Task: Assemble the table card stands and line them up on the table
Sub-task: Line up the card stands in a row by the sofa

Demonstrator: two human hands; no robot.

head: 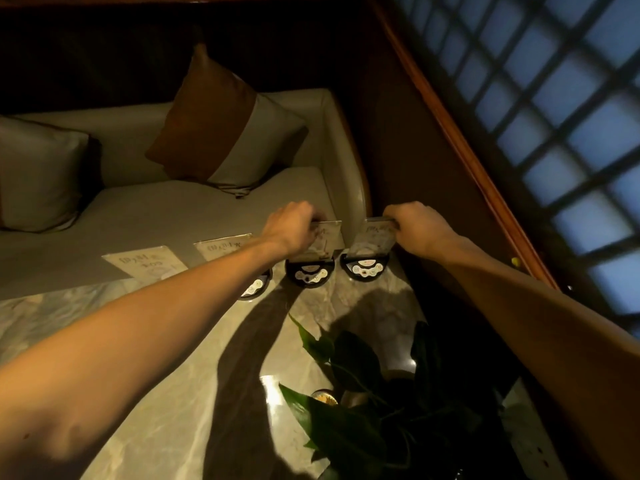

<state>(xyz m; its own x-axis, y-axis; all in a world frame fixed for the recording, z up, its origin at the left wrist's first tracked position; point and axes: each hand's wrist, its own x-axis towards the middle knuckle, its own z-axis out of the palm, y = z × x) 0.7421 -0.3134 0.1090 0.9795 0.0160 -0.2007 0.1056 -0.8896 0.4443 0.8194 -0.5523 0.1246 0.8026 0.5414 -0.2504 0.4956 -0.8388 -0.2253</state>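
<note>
Several table card stands line the far edge of the marble table (145, 341). Each is a clear card in a round black base. My left hand (294, 228) grips the top of one upright card (329, 237), which sits in its base (310, 273). My right hand (415, 223) grips the top of the rightmost card (372, 240), standing in its base (364, 268). To the left, a third card (221, 247) stands with its base (254, 289) partly hidden by my forearm. A fourth card (145, 266) is farther left, its base hidden.
A potted plant with dark green leaves (363, 403) stands on the near right of the table. Behind the table is a beige sofa (166, 216) with a brown-and-grey cushion (221, 129). A wooden ledge (467, 161) and a latticed window (561, 109) run along the right.
</note>
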